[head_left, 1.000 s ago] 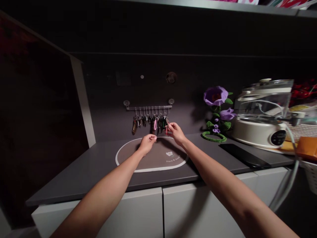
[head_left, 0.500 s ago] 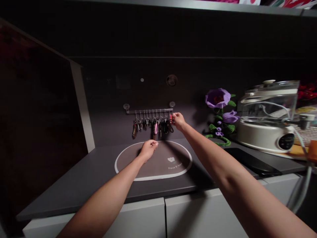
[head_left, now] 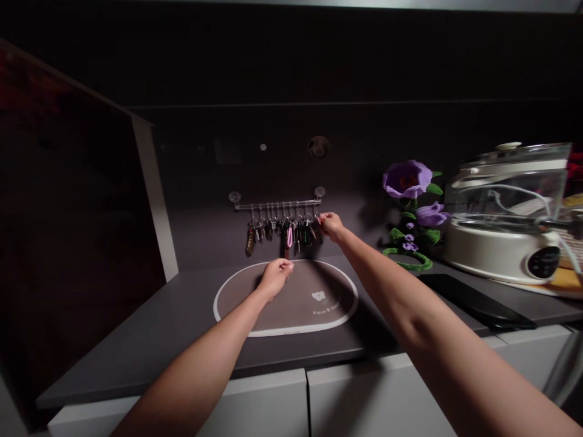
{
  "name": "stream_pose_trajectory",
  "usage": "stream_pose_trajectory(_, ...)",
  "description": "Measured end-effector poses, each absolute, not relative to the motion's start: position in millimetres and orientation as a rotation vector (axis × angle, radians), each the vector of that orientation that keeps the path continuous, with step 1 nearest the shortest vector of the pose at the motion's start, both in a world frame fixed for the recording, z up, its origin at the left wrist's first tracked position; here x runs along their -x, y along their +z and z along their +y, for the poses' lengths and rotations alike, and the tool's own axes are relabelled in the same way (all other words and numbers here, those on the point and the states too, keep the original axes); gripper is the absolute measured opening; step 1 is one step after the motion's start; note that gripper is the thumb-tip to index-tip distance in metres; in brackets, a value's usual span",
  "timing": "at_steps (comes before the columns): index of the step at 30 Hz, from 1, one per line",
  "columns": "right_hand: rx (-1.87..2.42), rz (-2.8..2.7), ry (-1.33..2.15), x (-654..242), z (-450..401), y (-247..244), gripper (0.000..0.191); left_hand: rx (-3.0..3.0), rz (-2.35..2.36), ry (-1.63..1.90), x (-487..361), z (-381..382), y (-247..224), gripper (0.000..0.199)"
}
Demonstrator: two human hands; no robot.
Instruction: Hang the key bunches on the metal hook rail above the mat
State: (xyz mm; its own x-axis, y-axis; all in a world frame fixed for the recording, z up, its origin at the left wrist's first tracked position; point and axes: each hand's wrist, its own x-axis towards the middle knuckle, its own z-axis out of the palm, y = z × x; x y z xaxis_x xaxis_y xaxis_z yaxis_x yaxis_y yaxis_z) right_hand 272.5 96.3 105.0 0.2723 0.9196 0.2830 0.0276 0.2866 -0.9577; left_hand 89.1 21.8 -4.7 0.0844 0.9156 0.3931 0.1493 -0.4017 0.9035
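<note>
A clear rail [head_left: 277, 205] is fixed to the dark back wall, and several keys [head_left: 273, 227] hang from its hooks, with a pink loop [head_left: 290, 237] among them. At the rail's right end, my right hand [head_left: 331, 226] pinches a small key item whose shape is mostly hidden by the fingers. My left hand [head_left: 276, 276] hovers over the oval brown mat [head_left: 259, 315], below the keys. Its fingers are pressed together, and what they hold, if anything, is too small to name.
Purple felt flowers [head_left: 407, 179] stand right of the rail. A black flat object [head_left: 473, 300] lies on the dark counter [head_left: 159, 340]. Farther right is a cream appliance with a clear cover [head_left: 501, 249]. A dark panel borders the left, and a shelf runs overhead.
The camera view has shifted slightly. My right hand has lowered a little at the rail's right end, still pinching. My left hand has hardly moved.
</note>
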Motion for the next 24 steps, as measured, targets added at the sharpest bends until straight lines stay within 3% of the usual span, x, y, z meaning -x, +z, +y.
stream_pose_trajectory(6, 1.118, -1.222, 0.782, -281, 91, 95, 0.01, -1.669, 1.045, 1.405, -88, 29, -11, 0.022)
stream_pose_trajectory(10, 1.186, -1.208, 0.6, -289, 81, 85, 0.009, -1.785, 1.05, 1.397, -85, 24, -9, 0.039)
stream_pose_trajectory(19, 0.954, -1.446, 0.624, -263, 3, 55, 0.063, -1.969, 0.961, 1.343, -86, -15, 35, 0.096)
stream_pose_trajectory(24, 0.675, -1.674, 0.692, -247, -46, 52, 0.097, -2.082, 0.756, 1.38, -72, -49, 58, 0.106)
